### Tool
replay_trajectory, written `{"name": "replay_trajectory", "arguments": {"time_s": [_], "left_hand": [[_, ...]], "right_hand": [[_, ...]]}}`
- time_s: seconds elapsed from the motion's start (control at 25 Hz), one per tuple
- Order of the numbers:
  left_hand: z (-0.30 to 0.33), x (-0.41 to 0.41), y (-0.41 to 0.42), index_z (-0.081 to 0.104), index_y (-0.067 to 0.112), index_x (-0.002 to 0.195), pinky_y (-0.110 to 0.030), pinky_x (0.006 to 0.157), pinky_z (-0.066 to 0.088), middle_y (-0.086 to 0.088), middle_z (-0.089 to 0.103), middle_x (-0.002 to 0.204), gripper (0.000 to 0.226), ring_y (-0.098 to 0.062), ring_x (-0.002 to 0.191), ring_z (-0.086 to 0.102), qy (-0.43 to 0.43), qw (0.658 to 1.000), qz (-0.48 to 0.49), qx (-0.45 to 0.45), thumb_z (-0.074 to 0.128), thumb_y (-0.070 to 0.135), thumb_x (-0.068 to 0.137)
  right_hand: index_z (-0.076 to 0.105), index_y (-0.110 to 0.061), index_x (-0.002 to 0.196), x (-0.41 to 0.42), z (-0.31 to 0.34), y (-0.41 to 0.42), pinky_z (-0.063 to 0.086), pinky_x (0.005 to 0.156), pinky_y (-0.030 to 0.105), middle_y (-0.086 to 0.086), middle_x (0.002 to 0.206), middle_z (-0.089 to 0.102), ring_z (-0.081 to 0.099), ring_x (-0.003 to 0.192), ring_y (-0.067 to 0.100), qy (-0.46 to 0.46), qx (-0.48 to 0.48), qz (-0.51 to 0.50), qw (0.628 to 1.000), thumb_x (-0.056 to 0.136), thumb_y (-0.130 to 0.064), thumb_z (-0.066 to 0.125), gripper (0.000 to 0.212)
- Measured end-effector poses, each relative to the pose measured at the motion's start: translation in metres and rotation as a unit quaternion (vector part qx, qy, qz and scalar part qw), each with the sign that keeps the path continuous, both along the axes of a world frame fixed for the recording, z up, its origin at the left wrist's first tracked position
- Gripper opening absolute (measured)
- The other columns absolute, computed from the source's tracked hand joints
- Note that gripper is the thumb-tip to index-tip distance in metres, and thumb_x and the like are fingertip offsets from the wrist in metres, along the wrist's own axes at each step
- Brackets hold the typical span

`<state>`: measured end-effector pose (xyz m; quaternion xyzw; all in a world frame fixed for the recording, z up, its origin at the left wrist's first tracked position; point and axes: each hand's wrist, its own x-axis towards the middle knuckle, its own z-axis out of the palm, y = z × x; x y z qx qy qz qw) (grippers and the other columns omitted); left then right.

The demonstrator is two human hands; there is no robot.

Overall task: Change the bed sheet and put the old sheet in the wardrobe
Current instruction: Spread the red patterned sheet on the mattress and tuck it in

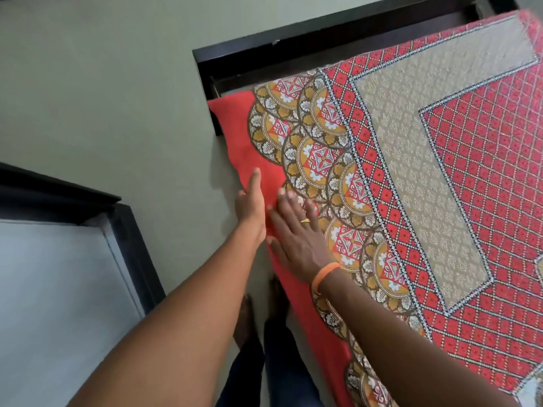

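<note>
A red patterned bed sheet (426, 160) with a lattice centre, a beige band and round orange medallions covers the bed on the right. Its plain red border (238, 133) hangs over the bed's left edge. My left hand (251, 205) lies flat against that red border with straight fingers pointing up the edge. Beside it, my right hand (293, 233) presses flat on the sheet's edge, fingers spread, with a ring and an orange wristband. Neither hand holds the cloth.
A dark wooden bed frame (293, 45) shows past the head of the sheet. At the lower left stands a dark-framed piece of furniture with a white surface (58, 289). Pale floor (102, 98) lies between them, and my bare feet (244, 321) stand by the bed.
</note>
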<state>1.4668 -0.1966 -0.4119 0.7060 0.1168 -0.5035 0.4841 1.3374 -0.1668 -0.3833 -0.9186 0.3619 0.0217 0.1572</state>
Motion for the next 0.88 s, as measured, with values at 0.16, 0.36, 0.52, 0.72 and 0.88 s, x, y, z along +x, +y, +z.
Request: {"name": "replay_trajectory", "arguments": {"time_s": [0.16, 0.36, 0.52, 0.72, 0.88], "left_hand": [[-0.009, 0.026, -0.042, 0.064, 0.006, 0.105, -0.04, 0.088, 0.055, -0.007, 0.069, 0.102, 0.068, -0.028, 0.094, 0.067, -0.109, 0.993, -0.002, 0.04, 0.056, 0.069, 0.083], [-0.014, 0.039, -0.038, 0.063, 0.011, 0.092, -0.033, 0.074, 0.047, -0.002, 0.062, 0.086, 0.04, -0.022, 0.081, 0.058, -0.171, 0.982, -0.013, 0.08, 0.046, 0.047, 0.1], [-0.019, 0.064, -0.055, 0.05, 0.015, 0.069, -0.036, 0.068, 0.04, -0.003, 0.055, 0.073, 0.033, -0.024, 0.076, 0.053, -0.151, 0.983, -0.031, 0.095, 0.044, 0.033, 0.096], [0.0, 0.105, -0.129, 0.065, 0.01, 0.102, -0.037, 0.079, 0.051, -0.002, 0.064, 0.097, 0.08, -0.022, 0.083, 0.062, -0.105, 0.99, 0.031, 0.084, 0.048, 0.081, 0.069], [-0.027, 0.132, -0.156, 0.07, 0.007, 0.083, -0.034, 0.076, 0.057, -0.004, 0.069, 0.082, 0.036, -0.023, 0.074, 0.068, -0.056, 0.985, 0.116, 0.117, 0.07, 0.044, 0.082]], "right_hand": [[0.055, -0.005, 0.127, 0.014, 0.003, -0.057, 0.031, 0.112, 0.053, 0.019, 0.147, 0.04, 0.034, 0.139, 0.035, -0.13, -0.024, -0.096, 0.987, 0.095, -0.029, 0.05, 0.04], [0.009, -0.01, 0.155, 0.005, -0.016, -0.147, 0.005, 0.119, 0.057, 0.014, 0.163, 0.001, -0.003, 0.15, 0.027, 0.052, 0.002, -0.421, 0.906, 0.097, -0.062, 0.019, 0.078], [-0.005, -0.01, 0.155, 0.058, -0.015, -0.161, -0.004, 0.118, 0.057, 0.016, 0.161, -0.013, -0.017, 0.148, 0.03, 0.099, 0.01, -0.351, 0.931, 0.094, -0.068, 0.007, 0.085], [0.01, -0.019, 0.155, 0.123, -0.012, -0.178, 0.002, 0.114, 0.066, 0.018, 0.162, -0.002, -0.01, 0.146, 0.045, 0.101, -0.019, -0.186, 0.977, 0.095, -0.062, 0.021, 0.075], [0.024, -0.022, 0.152, 0.162, -0.012, -0.188, 0.003, 0.108, 0.072, 0.012, 0.161, 0.017, 0.006, 0.147, 0.043, 0.117, -0.036, 0.0, 0.992, 0.095, -0.042, 0.038, 0.061]]}}
